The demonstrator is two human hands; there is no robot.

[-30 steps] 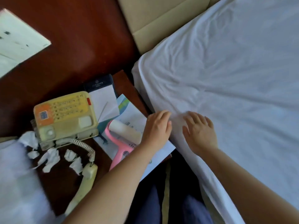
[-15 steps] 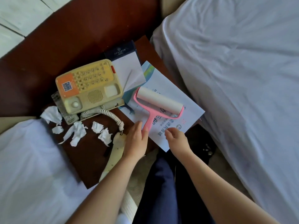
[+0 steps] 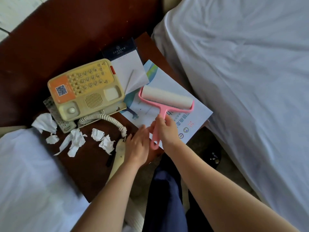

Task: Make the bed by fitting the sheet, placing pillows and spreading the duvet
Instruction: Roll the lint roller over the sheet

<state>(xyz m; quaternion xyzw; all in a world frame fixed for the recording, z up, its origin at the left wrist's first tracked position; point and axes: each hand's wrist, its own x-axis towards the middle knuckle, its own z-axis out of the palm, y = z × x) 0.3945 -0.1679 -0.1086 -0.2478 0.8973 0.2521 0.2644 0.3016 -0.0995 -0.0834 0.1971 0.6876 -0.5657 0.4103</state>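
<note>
From the head camera, I am watching my right hand (image 3: 167,131) closing round the thin handle of the pink plastic lint roller (image 3: 167,97), its fingers (image 3: 159,122) curling about the middle of the handle. The left hand (image 3: 137,146) is lying just beside it with fingers (image 3: 143,131) straight and together, holding nothing. I cannot tell whether their tips are touching the handle.

The roller's handle is running from the white roll down and left toward me, and the roll is lying crosswise on a printed white paper leaflet (image 3: 197,118). The white sheet (image 3: 242,81) is already lying over the mattress, wrinkled, off to the right of both hands. The right hand is the nearer one, so I am judging that a lift and a sweep rightward is what is coming.

Around the hands, the dark red-brown wooden table (image 3: 90,168) is carrying a yellowed cream push-button telephone (image 3: 87,91), its handset (image 3: 119,154) lying off the cradle under the left wrist, crumpled white paper scraps (image 3: 75,141) and a white notepad (image 3: 127,71). The coiled cord is trailing near the left hand; nothing is blocking the path to the bed.
</note>
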